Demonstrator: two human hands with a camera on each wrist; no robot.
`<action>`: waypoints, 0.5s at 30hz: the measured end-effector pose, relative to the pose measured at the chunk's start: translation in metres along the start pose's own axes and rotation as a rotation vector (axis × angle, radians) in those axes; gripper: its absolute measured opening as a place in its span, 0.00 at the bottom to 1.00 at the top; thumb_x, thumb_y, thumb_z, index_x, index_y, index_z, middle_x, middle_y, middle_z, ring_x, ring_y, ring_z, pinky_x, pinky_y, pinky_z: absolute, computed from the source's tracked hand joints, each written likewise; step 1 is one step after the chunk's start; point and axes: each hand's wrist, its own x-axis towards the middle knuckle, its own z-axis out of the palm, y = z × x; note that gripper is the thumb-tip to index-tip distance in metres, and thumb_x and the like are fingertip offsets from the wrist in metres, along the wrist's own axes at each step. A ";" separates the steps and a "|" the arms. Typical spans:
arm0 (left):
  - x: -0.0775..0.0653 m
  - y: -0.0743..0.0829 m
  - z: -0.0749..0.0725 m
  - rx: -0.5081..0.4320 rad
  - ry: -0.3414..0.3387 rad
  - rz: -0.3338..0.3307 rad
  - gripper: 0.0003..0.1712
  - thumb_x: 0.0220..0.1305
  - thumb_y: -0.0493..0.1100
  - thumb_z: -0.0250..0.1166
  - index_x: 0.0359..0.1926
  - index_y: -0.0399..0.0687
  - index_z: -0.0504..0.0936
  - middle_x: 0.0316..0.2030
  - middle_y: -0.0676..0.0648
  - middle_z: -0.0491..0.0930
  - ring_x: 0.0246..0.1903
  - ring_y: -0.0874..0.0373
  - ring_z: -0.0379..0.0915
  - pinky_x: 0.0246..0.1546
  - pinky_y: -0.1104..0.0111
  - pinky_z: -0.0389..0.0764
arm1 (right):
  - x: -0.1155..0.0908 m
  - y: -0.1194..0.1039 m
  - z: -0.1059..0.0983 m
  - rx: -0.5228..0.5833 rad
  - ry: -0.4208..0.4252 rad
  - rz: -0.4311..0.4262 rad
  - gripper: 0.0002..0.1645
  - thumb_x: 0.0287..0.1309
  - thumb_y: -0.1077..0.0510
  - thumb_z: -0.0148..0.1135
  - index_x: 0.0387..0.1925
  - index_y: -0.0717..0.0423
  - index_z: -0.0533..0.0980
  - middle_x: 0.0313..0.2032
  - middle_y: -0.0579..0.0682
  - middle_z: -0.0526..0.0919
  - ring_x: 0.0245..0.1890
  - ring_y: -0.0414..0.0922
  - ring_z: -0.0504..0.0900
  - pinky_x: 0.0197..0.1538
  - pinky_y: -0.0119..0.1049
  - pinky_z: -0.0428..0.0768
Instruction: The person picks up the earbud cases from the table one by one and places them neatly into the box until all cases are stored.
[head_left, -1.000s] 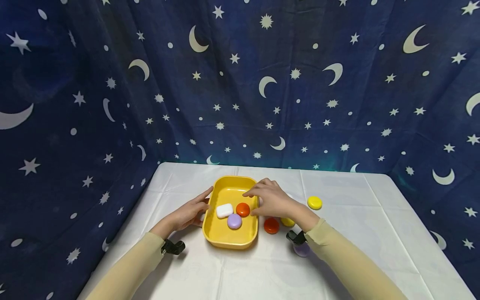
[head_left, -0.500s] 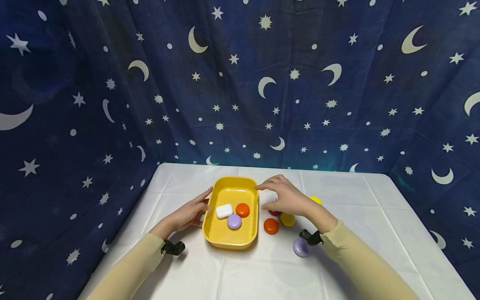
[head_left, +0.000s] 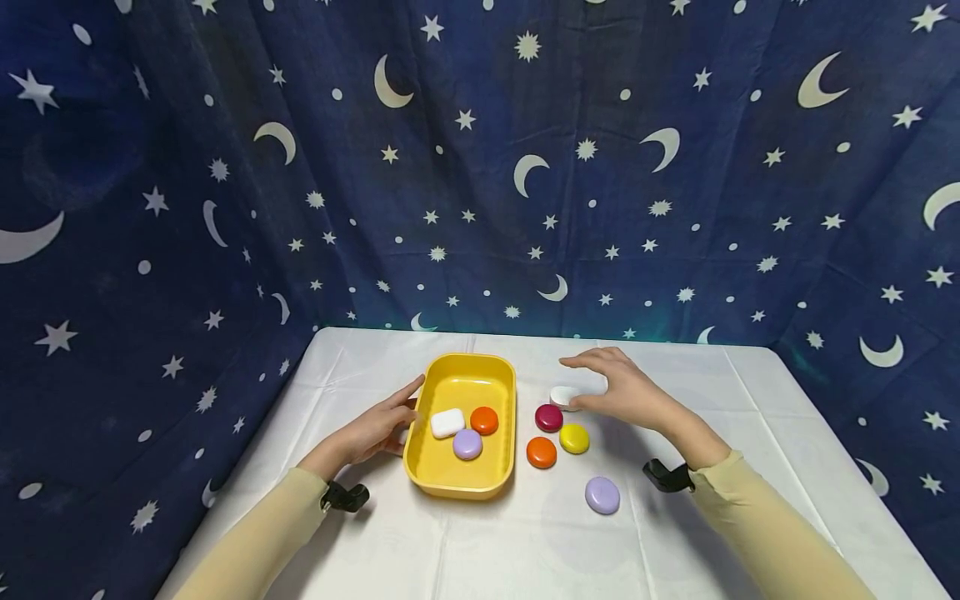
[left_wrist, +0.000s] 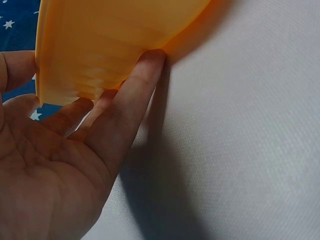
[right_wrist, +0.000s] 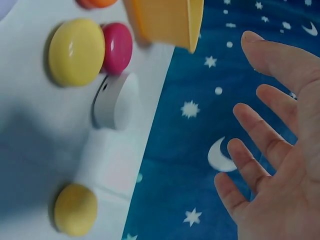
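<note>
My left hand (head_left: pixel 378 429) touches the left side of a yellow tray (head_left: pixel 460 482); in the left wrist view its spread fingers (left_wrist: pixel 131 97) lie against the tray's outer wall. Inside the tray are a white rounded block (head_left: pixel 448 423), an orange disc (head_left: pixel 484 421) and a lilac disc (head_left: pixel 467 444). My right hand (head_left: pixel 628 392) hovers right of the tray with fingers spread, holding nothing. Nearest to it is a white rounded piece (head_left: pixel 562 397), partly covered by the thumb in the head view.
Right of the tray lie a dark red disc (head_left: pixel 549 418), a yellow disc (head_left: pixel 574 439), an orange disc (head_left: pixel 542 452) and a lilac disc (head_left: pixel 602 496). Another yellow disc (right_wrist: pixel 75 210) shows in the right wrist view. A starry curtain (head_left: pixel 480 167) hangs behind the white table (head_left: pixel 420 550).
My right hand has moved right, from over the tray's right rim to beside the white piece, uncovering the dark red disc. The left hand and the tray have stayed put.
</note>
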 end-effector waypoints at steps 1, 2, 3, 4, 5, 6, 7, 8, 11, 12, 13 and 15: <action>0.000 0.000 0.000 0.002 0.000 -0.001 0.44 0.73 0.42 0.54 0.82 0.73 0.46 0.79 0.36 0.47 0.52 0.43 0.78 0.45 0.51 0.86 | -0.001 0.003 -0.001 0.001 0.005 0.006 0.38 0.55 0.45 0.76 0.68 0.37 0.76 0.67 0.49 0.74 0.70 0.54 0.61 0.68 0.65 0.65; -0.001 0.000 0.000 0.004 -0.001 -0.001 0.44 0.73 0.42 0.54 0.82 0.73 0.46 0.79 0.35 0.46 0.52 0.43 0.78 0.45 0.51 0.86 | -0.003 0.006 -0.003 0.002 0.011 0.011 0.38 0.55 0.46 0.76 0.68 0.38 0.76 0.67 0.50 0.74 0.70 0.55 0.61 0.68 0.66 0.64; -0.001 0.000 0.000 0.003 -0.001 -0.002 0.44 0.73 0.42 0.54 0.82 0.73 0.46 0.79 0.35 0.46 0.52 0.43 0.78 0.45 0.51 0.86 | -0.004 0.009 -0.004 0.004 0.016 0.019 0.38 0.55 0.46 0.76 0.68 0.39 0.76 0.67 0.51 0.74 0.70 0.56 0.61 0.68 0.66 0.64; -0.001 0.000 0.000 0.003 -0.003 -0.002 0.44 0.73 0.42 0.54 0.82 0.73 0.46 0.79 0.35 0.46 0.52 0.43 0.78 0.45 0.51 0.86 | -0.005 0.012 -0.005 0.006 0.018 0.032 0.38 0.55 0.47 0.76 0.69 0.40 0.76 0.67 0.51 0.74 0.70 0.56 0.60 0.68 0.66 0.63; -0.001 0.000 0.000 0.002 -0.004 -0.001 0.44 0.74 0.42 0.54 0.82 0.73 0.45 0.79 0.35 0.46 0.52 0.43 0.78 0.45 0.51 0.86 | -0.006 0.015 -0.006 0.003 0.021 0.042 0.39 0.55 0.47 0.76 0.69 0.41 0.76 0.67 0.52 0.74 0.70 0.57 0.60 0.68 0.66 0.63; -0.001 0.000 -0.001 0.002 -0.006 -0.002 0.44 0.74 0.42 0.54 0.82 0.73 0.45 0.79 0.35 0.45 0.52 0.43 0.78 0.45 0.51 0.86 | -0.006 0.018 -0.007 0.001 0.022 0.053 0.39 0.55 0.47 0.76 0.69 0.41 0.75 0.67 0.53 0.74 0.70 0.57 0.60 0.68 0.67 0.63; -0.001 0.000 0.000 0.003 -0.006 -0.001 0.44 0.74 0.42 0.54 0.82 0.73 0.45 0.79 0.35 0.45 0.52 0.43 0.79 0.45 0.51 0.86 | -0.007 0.020 -0.007 -0.003 0.024 0.064 0.39 0.55 0.47 0.76 0.69 0.41 0.75 0.67 0.53 0.74 0.70 0.57 0.60 0.67 0.67 0.63; -0.001 0.000 -0.001 0.002 -0.006 -0.003 0.44 0.74 0.42 0.54 0.82 0.73 0.45 0.79 0.35 0.45 0.51 0.43 0.79 0.45 0.52 0.86 | -0.008 0.024 -0.007 -0.006 0.025 0.073 0.39 0.55 0.47 0.76 0.69 0.41 0.75 0.66 0.53 0.75 0.69 0.57 0.61 0.67 0.66 0.63; -0.001 0.000 0.000 0.002 -0.002 -0.006 0.44 0.73 0.42 0.54 0.82 0.74 0.46 0.79 0.36 0.46 0.52 0.43 0.79 0.45 0.52 0.86 | -0.010 0.033 -0.009 -0.012 0.028 0.084 0.39 0.55 0.47 0.76 0.69 0.42 0.75 0.64 0.53 0.76 0.67 0.57 0.62 0.66 0.66 0.63; -0.001 0.000 0.000 0.002 -0.002 -0.007 0.44 0.73 0.42 0.54 0.82 0.74 0.46 0.80 0.36 0.46 0.52 0.43 0.79 0.45 0.52 0.86 | -0.010 0.036 -0.009 -0.014 0.028 0.087 0.39 0.56 0.47 0.76 0.69 0.42 0.75 0.64 0.53 0.77 0.67 0.57 0.62 0.67 0.66 0.63; -0.001 0.001 0.000 0.003 -0.001 -0.009 0.44 0.73 0.42 0.54 0.82 0.74 0.46 0.80 0.36 0.46 0.52 0.43 0.78 0.45 0.52 0.86 | -0.011 0.039 -0.010 -0.018 0.030 0.090 0.39 0.56 0.47 0.76 0.69 0.42 0.75 0.63 0.52 0.77 0.67 0.56 0.63 0.67 0.66 0.63; -0.001 0.001 0.000 0.002 -0.001 -0.011 0.45 0.73 0.42 0.54 0.82 0.74 0.46 0.80 0.37 0.45 0.52 0.43 0.78 0.45 0.52 0.86 | -0.012 0.044 -0.010 -0.024 0.033 0.093 0.39 0.56 0.47 0.76 0.69 0.43 0.75 0.62 0.52 0.78 0.66 0.56 0.63 0.66 0.66 0.63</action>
